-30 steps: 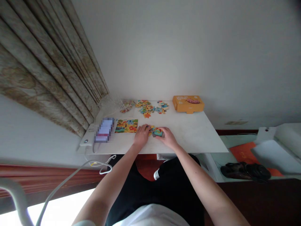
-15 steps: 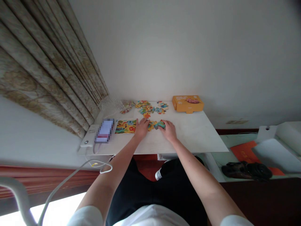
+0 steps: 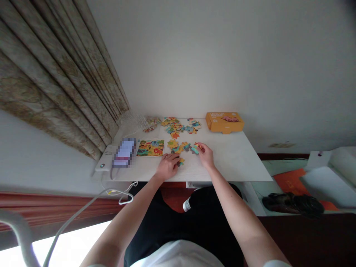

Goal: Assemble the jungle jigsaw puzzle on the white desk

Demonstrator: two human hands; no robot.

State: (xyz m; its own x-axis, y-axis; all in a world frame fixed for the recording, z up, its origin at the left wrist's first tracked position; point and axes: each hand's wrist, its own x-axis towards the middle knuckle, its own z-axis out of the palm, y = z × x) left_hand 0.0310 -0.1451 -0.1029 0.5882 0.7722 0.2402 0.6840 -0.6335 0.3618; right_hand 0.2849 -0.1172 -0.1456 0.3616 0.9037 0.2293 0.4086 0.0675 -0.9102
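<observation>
White table (image 3: 236, 163), right hand (image 3: 206, 155) pinching puzzle piece (image 3: 195, 150)

multicoloured puzzle pieces (image 3: 183, 147), orange box (image 3: 225, 126), white table (image 3: 236, 159), beige floral curtain (image 3: 58, 63), black trousers (image 3: 178, 226)

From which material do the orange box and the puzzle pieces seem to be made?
Orange box: probably cardboard, smooth, printed; its front tab and folded edges suggest this. Puzzle pieces: likely printed cardboard, matte-looking, judging by their flat, interlocking shapes; thin wood is possible.
</observation>
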